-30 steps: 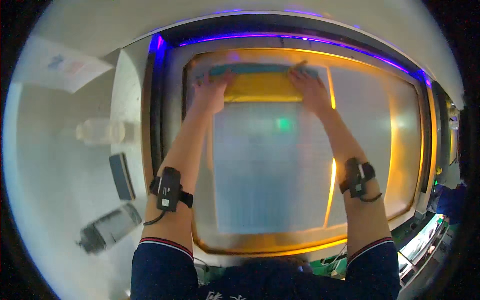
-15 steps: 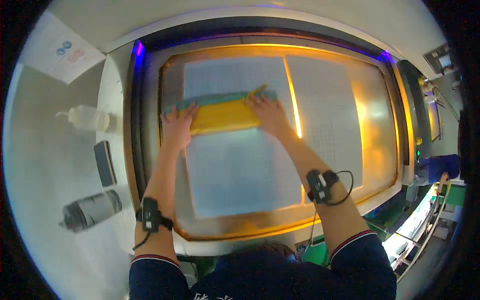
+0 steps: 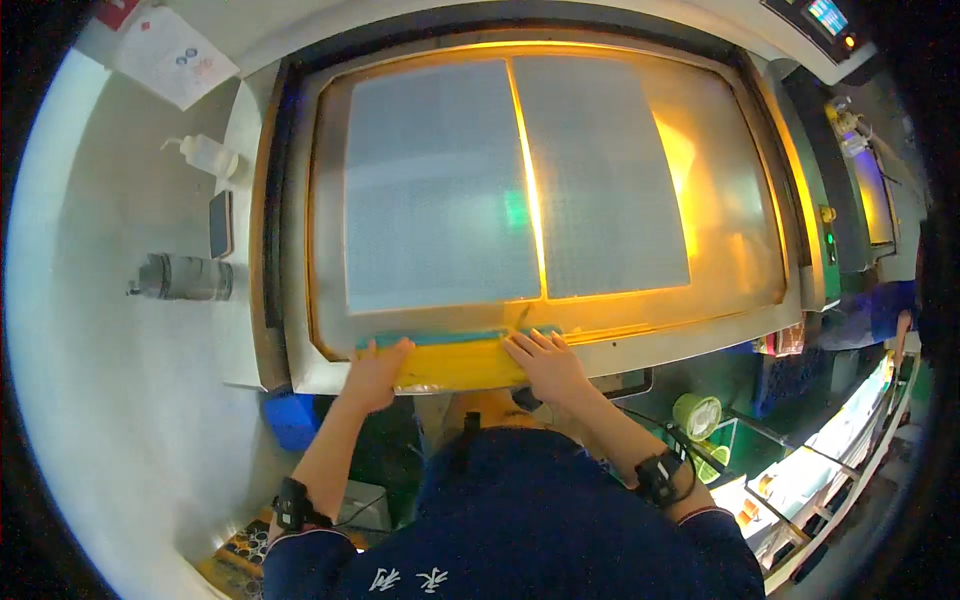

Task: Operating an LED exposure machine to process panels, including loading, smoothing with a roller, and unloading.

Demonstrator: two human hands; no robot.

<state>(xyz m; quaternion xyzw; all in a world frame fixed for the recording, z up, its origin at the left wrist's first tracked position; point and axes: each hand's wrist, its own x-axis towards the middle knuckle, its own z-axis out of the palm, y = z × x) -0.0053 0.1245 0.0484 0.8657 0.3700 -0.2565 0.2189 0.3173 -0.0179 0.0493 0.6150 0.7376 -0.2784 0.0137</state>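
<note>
Both my hands are on a wide yellow bar-like tool (image 3: 460, 366) with a teal strip along its far edge; its exact kind is unclear. My left hand (image 3: 376, 378) grips its left end and my right hand (image 3: 548, 366) its right end, fingers over the top. The tool lies across the near edge of a large framed table (image 3: 740, 250) with an amber-lit border. Beyond it, two greyish-blue sheets with a fine pattern, a left sheet (image 3: 430, 190) and a right sheet (image 3: 605, 190), lie side by side with a bright gap between them.
On the left ledge are a white squeeze bottle (image 3: 208, 156), a dark phone (image 3: 221, 224) and a grey drinking bottle (image 3: 185, 277) lying on its side. A control panel (image 3: 822, 22) sits at the upper right. Below the table's right side stands a green container (image 3: 697, 415).
My hands have drawn the yellow tool from over the left sheet toward me, to the table's near edge. The view has shifted, and both sheets now show uncovered.
</note>
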